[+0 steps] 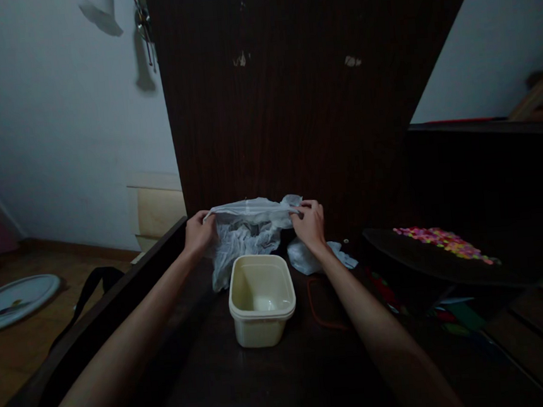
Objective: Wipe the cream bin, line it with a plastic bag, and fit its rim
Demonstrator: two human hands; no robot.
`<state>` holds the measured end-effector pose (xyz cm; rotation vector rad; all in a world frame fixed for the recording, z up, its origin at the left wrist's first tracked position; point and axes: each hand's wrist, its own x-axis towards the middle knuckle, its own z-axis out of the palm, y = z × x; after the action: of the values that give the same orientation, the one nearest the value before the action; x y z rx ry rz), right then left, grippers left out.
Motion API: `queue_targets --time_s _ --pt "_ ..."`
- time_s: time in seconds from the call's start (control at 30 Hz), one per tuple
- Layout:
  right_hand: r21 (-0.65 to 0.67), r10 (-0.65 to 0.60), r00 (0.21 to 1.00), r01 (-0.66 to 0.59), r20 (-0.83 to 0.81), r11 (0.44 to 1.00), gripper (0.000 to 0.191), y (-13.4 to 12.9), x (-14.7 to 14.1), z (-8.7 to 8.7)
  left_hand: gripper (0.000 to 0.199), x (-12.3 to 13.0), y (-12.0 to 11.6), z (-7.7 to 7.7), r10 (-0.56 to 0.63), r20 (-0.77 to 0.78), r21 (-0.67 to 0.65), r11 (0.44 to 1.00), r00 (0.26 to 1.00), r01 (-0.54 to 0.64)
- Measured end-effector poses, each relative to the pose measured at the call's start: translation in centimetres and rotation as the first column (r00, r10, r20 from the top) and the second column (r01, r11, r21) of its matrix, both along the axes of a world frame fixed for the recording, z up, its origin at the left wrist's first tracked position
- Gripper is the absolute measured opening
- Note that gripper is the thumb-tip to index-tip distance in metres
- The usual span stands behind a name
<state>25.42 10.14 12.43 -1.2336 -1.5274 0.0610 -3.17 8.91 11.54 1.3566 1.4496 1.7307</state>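
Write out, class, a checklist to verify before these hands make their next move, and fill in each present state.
1. Left hand grips one end of the crumpled whitish plastic bag's edge: ok.
2. Right hand grips the other end: ok.
3. Edge stretched between both hands: ok.
4. Bag's mouth open: cannot tell.
5. Cream rectangular plastic tub upright on the dark wooden surface: ok.
6. Bundled pale plastic in full view: not ok; the right forearm partly covers it.

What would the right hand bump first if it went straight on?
The right hand already pinches the white bag, so that comes first. Beyond it, the dark board looks next, but I can't tell how far back it stands.
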Motion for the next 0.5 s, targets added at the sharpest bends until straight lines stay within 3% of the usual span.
queue_targets --time_s 0.23,0.5 --pt "-0.067 0.063 0.994 -0.069 -0.088 0.995 0.029 0.6 0.5 0.1 0.029 0.1 -0.2 0.3 0.003 0.050 -0.106 0.994 0.999 0.002" --pt "-0.173 0.120 0.992 -0.127 -0.050 0.977 0.024 0.5 0.9 -0.1 0.027 -0.7 -0.4 0.2 -0.015 0.095 -0.067 0.998 0.995 0.021"
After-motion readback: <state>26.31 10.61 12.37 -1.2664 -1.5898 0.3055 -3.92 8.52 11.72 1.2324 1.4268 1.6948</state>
